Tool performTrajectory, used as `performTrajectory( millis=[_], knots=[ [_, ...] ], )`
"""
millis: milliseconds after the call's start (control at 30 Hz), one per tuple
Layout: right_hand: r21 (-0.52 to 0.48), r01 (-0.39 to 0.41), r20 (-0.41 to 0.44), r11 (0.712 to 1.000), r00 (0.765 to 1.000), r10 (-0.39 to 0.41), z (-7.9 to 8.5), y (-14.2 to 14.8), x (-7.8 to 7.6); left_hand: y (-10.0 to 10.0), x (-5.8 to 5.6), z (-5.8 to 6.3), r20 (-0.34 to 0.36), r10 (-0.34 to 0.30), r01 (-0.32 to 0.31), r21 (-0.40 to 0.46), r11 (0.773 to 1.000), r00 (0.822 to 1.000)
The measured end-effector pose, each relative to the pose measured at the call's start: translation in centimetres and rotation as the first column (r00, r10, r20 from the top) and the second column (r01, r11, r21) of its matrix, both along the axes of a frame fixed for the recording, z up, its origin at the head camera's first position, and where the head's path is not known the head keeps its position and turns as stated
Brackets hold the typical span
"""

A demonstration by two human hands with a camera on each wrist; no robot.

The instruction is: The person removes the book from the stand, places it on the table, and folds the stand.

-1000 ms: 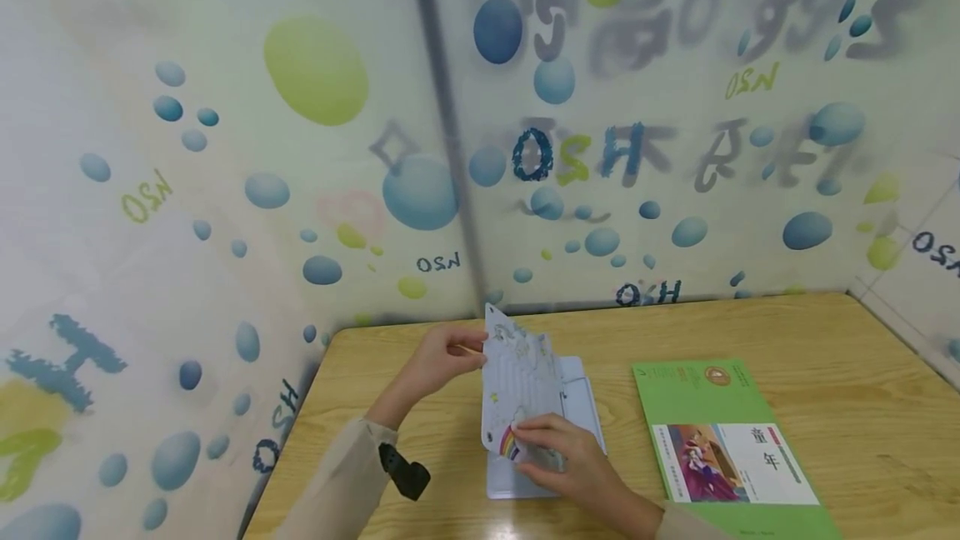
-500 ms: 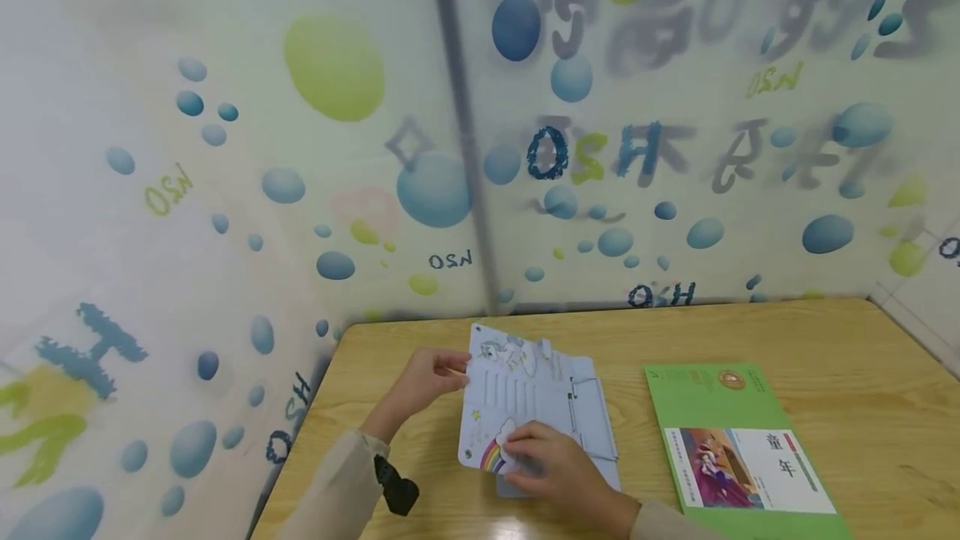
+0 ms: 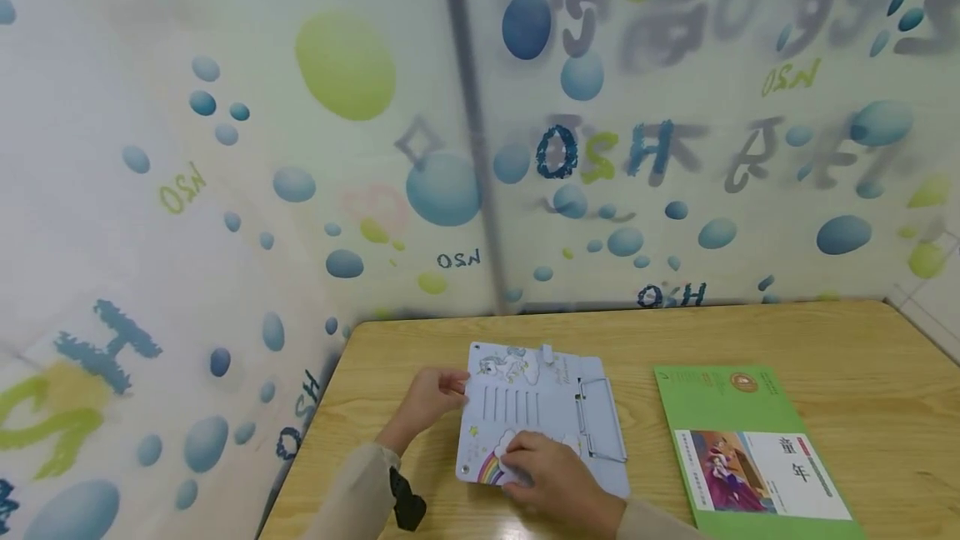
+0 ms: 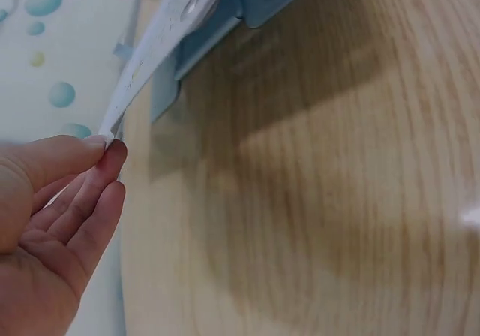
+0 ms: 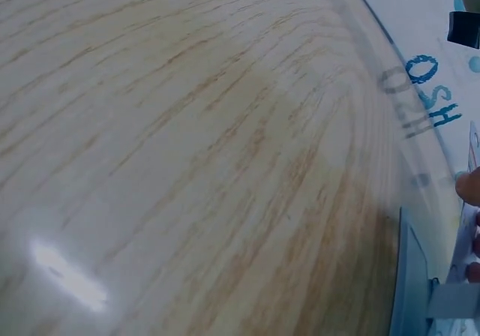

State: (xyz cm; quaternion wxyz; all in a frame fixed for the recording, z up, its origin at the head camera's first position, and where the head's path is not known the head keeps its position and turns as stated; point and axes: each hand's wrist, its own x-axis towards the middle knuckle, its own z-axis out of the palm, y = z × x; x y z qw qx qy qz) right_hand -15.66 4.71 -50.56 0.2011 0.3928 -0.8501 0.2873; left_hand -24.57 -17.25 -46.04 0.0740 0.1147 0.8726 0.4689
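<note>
A pale blue book stand [image 3: 517,407] with a unicorn, a rainbow and slots on its panel stands low on the table. My left hand [image 3: 429,402] pinches the panel's left edge between thumb and fingers; the left wrist view shows the panel [image 4: 154,51] from its side, above the tabletop. My right hand [image 3: 558,482] grips the near edge beside the rainbow, fingers bent and partly hiding the print. A wire bracket [image 3: 600,419] lies along the stand's right side, and a small clip [image 3: 547,354] stands at the far edge.
A green book [image 3: 750,448] with a picture on its cover lies to the right on the wooden table [image 3: 847,382]. Behind the table hangs a white curtain [image 3: 375,190] with coloured dots and letters, which also closes off the left side.
The panel has tilted from steep to flatter, its printed face now turned up toward the head camera. Both hands have kept hold of it, and the left has come down with the edge.
</note>
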Motion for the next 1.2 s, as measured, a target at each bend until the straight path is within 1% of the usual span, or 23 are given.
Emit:
performTrajectory(
  millis=[167, 267, 400, 533, 700, 867, 1067, 1200],
  knots=[
    [0.053, 0.004, 0.007, 0.999, 1.000, -0.004, -0.2, -0.3, 0.0, -0.1, 0.3, -1.2, -0.001, 0.027, -0.027, -0.030, 0.999, 1.000],
    [0.078, 0.006, 0.006, 0.997, 1.000, -0.007, -0.3, -0.4, -0.1, 0.0, 0.5, -1.6, 0.011, 0.034, -0.034, -0.033, 0.999, 0.999],
    [0.102, 0.004, 0.012, 0.995, 1.000, -0.005, -0.5, -0.5, -0.2, 0.1, 0.6, -2.1, 0.020, 0.036, -0.036, -0.009, 0.999, 0.999],
    [0.129, 0.009, 0.016, 0.992, 1.000, -0.011, -0.8, -0.5, -0.3, 0.2, 0.6, -2.5, 0.019, 0.033, -0.033, -0.003, 0.999, 0.999],
    [0.155, 0.008, 0.031, 0.988, 0.999, -0.013, -0.9, -0.7, -0.3, 0.2, 0.6, -2.8, 0.003, 0.017, -0.017, -0.009, 1.000, 1.000],
    [0.162, -0.001, 0.039, 0.987, 0.999, -0.005, -1.1, -1.0, -0.3, 0.1, 0.7, -2.9, 0.014, 0.046, -0.045, -0.017, 0.999, 0.999],
    [0.192, 0.023, 0.004, 0.981, 1.000, -0.024, -1.3, -1.1, -0.4, 0.2, 0.7, -3.1, 0.037, 0.061, -0.060, -0.019, 0.998, 0.997],
    [0.199, 0.017, 0.028, 0.980, 0.999, -0.023, -1.0, -0.9, -0.4, 0.5, 0.6, -3.3, 0.047, 0.065, -0.064, -0.033, 0.997, 0.997]
  ],
)
